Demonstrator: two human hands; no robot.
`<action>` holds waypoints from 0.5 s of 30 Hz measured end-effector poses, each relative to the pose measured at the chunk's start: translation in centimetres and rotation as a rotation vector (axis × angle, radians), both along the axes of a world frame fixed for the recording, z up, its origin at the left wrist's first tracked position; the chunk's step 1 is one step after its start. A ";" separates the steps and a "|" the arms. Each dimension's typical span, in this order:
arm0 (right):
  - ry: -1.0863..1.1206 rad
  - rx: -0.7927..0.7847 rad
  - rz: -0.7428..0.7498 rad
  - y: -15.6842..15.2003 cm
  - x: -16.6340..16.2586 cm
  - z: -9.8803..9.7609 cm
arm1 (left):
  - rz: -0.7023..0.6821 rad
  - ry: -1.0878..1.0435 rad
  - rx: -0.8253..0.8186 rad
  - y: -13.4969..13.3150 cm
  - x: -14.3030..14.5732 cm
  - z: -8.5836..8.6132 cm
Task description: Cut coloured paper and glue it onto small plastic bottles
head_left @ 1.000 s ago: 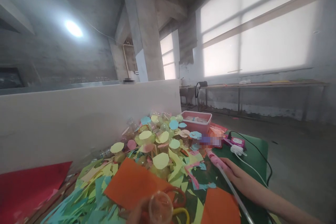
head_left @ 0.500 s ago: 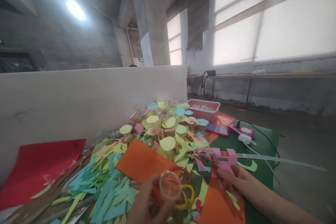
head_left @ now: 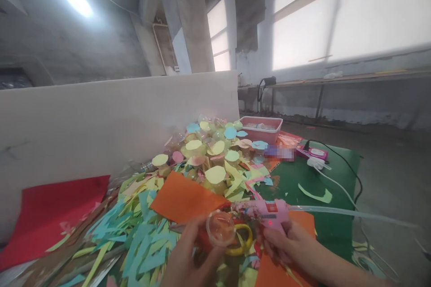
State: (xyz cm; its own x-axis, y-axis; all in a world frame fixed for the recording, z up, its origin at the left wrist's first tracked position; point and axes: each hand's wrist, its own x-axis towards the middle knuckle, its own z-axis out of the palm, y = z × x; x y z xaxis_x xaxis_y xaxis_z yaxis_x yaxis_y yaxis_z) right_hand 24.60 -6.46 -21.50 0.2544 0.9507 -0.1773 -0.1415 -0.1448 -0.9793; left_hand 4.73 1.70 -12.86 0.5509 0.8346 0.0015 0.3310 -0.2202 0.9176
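Concrete room, windows (head_left: 353, 18) far off to the right; green surface (head_left: 340, 161) loaded from the left hand's side round to dead ahead.

Left hand (head_left: 190, 253): thumb and fingers pinching a small clear cup (head_left: 220, 231), round end toward the camera. Right hand (head_left: 292, 242): wrapped round the grip of a pink glue gun (head_left: 274, 215), red lamp lit. Nozzle points left, right by the cup; can't tell if they touch. Clear glue stick (head_left: 350, 212) runs out the back, past the surface's right edge in this view.

Tight between the hands: scissors (head_left: 249, 237), yellow handle showing, partly behind the cup. One orange sheet (head_left: 274, 273) under the right hand, another orange sheet (head_left: 185, 197) just beyond the left. Paper strips (head_left: 144, 237) heaped left of the left hand, red sheet (head_left: 60, 215) further left.

Most room: green stretch beyond and right of the right hand. It has a curved green offcut (head_left: 316, 196) on it, then a white plug (head_left: 318, 163) and black cable (head_left: 357, 179) near the right edge.

Past both hands: piled cups with paper discs (head_left: 215, 173), backed by a white partition (head_left: 128, 121). Pink basket (head_left: 261, 136) beside the partition's right end.
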 end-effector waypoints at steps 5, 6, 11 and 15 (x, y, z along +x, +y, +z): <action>-0.003 -0.013 0.001 -0.1 0.1 0.4 | 0.029 0.003 0.022 0.3 0.0 -0.4; 0.002 -0.007 -0.003 -0.2 0.1 0.5 | 0.033 -0.003 0.019 0.4 0.0 -0.5; 0.003 -0.005 -0.012 -0.3 0.1 0.3 | 0.050 -0.002 0.004 0.6 -0.1 -1.0; 0.031 0.000 0.001 -0.3 0.1 0.1 | 0.070 -0.002 0.018 0.6 -0.1 -1.2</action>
State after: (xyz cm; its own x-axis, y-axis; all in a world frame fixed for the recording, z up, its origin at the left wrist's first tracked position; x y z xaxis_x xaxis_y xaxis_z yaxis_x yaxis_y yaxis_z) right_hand 24.74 -6.74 -21.35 0.2476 0.9510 -0.1855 -0.1720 -0.1452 -0.9743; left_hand 4.60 2.34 -14.03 0.4916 0.8707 0.0182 0.3439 -0.2133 0.9145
